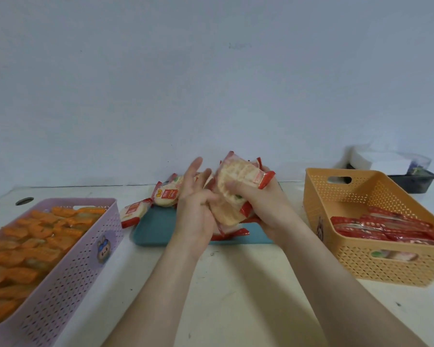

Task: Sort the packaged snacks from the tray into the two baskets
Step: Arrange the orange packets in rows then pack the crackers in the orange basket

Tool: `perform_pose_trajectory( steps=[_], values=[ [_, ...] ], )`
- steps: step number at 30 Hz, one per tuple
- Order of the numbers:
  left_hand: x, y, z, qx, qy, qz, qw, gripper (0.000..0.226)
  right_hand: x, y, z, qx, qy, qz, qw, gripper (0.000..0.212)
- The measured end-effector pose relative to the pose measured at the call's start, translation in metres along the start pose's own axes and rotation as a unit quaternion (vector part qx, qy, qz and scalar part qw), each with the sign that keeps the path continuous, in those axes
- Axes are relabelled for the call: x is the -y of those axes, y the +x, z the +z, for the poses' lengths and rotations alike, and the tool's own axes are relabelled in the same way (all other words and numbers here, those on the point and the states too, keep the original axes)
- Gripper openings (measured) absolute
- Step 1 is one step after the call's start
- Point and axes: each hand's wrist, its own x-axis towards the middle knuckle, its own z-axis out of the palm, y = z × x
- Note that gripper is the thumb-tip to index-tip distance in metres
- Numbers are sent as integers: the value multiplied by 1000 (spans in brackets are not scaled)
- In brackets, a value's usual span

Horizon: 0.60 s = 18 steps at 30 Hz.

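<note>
A stack of red-edged rice cracker packets [233, 186] is held upright above the teal tray [158, 229]. My right hand [263, 204] grips the stack from the right and behind. My left hand [196, 209] presses against its left side with the fingers spread upward. Two more red-edged packets lie at the tray's far left: one [167, 195] on the tray and one [133, 212] hanging over its edge. The purple basket [85, 249] on the left is full of orange packets [33, 241]. The orange basket [361, 259] on the right holds red packets [383, 229].
A dark tray with white paper [409, 176] stands behind the orange basket. A round cable hole [24, 201] sits in the white table at the far left. The wall rises right behind the table.
</note>
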Motion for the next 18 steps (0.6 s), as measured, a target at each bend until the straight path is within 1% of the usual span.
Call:
perform_pose_trajectory(
  steps=[1,3,5,6,7,8,9,10,11,12,13,14,15,16,17,18],
  values=[
    [-2,-1,6,16,20,-3,1000,77,4,-1,1,10,-16,-5,1000,59],
    [-6,-1,20,82,44,-14,996,83,15,-3,0,20,-43,-15,999,69],
    [-12,6,34,128,-1,-23,992,83,32,-5,-8,-2,-65,-48,997,72],
    [-14,11,40,130,-22,-26,991,76,41,-6,-13,-17,-88,-76,993,71],
    [-11,17,44,108,-8,-27,994,68,52,-6,-20,-39,-114,-106,987,69],
    [-6,21,47,73,44,-27,996,59,61,-7,-27,-61,-149,-132,978,70],
    [5,24,56,38,149,-29,988,48,72,-11,-41,-85,-185,-156,967,75],
    [15,24,60,14,284,-37,958,38,80,-12,-52,-100,-222,-167,955,81],
    [28,24,64,21,405,-56,912,31,87,-14,-63,-109,-253,-172,946,85],
    [42,23,71,52,497,-80,862,29,94,-17,-77,-113,-282,-171,937,84],
    [51,21,71,95,563,-105,814,35,95,-17,-84,-106,-299,-174,932,80],
    [70,17,90,147,612,-117,768,46,102,-25,-108,-117,-312,-178,926,77],
    [77,14,95,170,649,-118,732,54,103,-25,-118,-118,-318,-182,923,75],
    [85,13,104,184,674,-112,707,54,105,-28,-129,-120,-323,-185,921,76],
    [89,14,107,187,676,-108,705,46,104,-27,-135,-121,-333,-186,916,77],
    [94,14,114,192,659,-118,717,35,105,-31,-143,-121,-340,-187,914,78]
  ],
)
